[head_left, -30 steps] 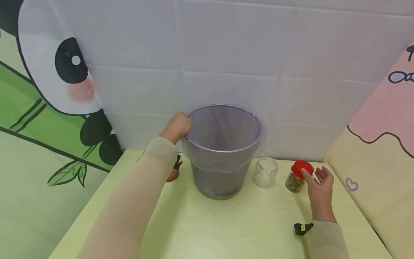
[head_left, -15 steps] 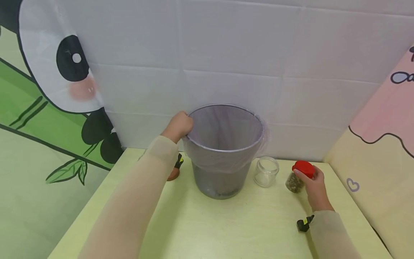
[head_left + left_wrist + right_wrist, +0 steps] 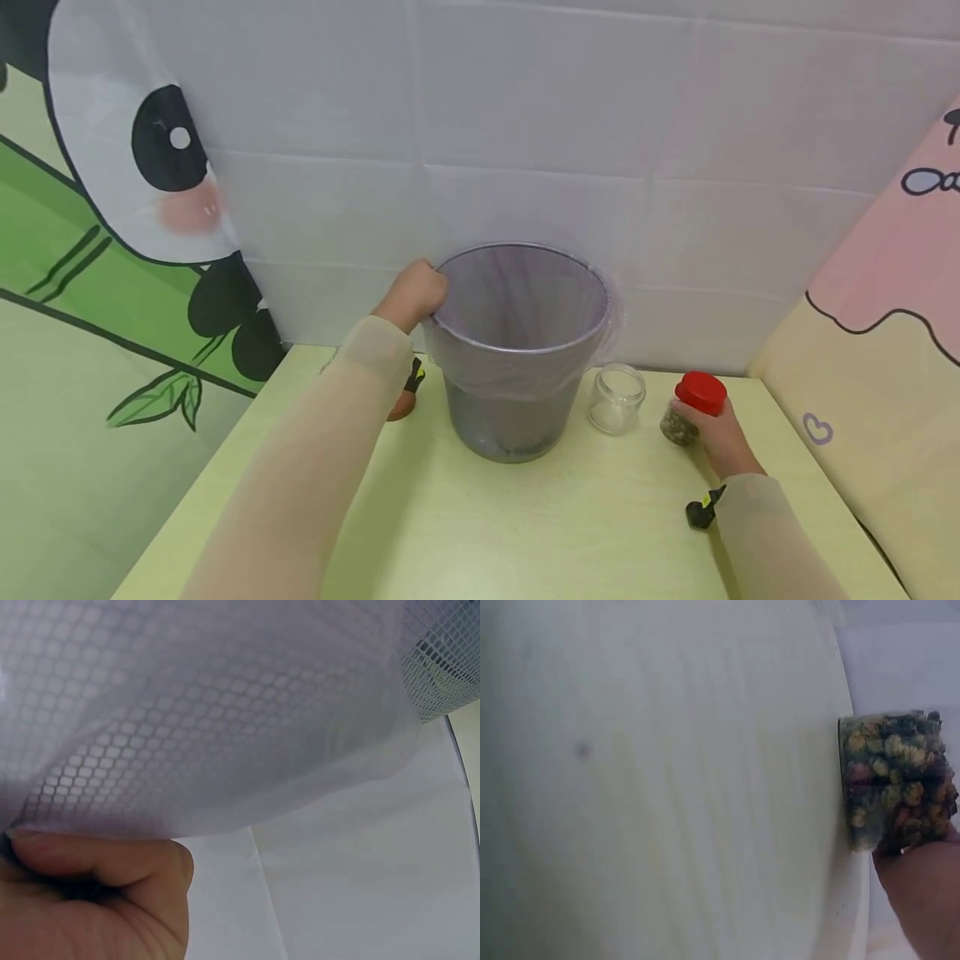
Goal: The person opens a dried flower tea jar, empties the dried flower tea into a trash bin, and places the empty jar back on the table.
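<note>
A grey mesh waste bin (image 3: 504, 421) stands upright at the back of the table, lined with a thin, translucent plastic bag (image 3: 517, 372) folded over its rim. My left hand (image 3: 414, 293) grips the bin's left rim through the bag; its curled fingers (image 3: 97, 859) show below the mesh in the left wrist view. To the right, my right hand (image 3: 718, 432) holds a clear jar (image 3: 677, 423) with a red lid (image 3: 701, 392), thumb on the near side below the lid. Dried flower buds (image 3: 896, 784) fill the jar, which appears to stand on the table.
An open glass jar (image 3: 617, 398) stands between the bin and the red-lidded jar. The pale yellow table (image 3: 487, 533) meets a white wall cloth (image 3: 525, 125) behind. Printed cloths hang at both sides.
My right hand has moved from beside the red-lidded jar to around it, its fingers closing below the lid. The left hand has stayed on the bin's rim.
</note>
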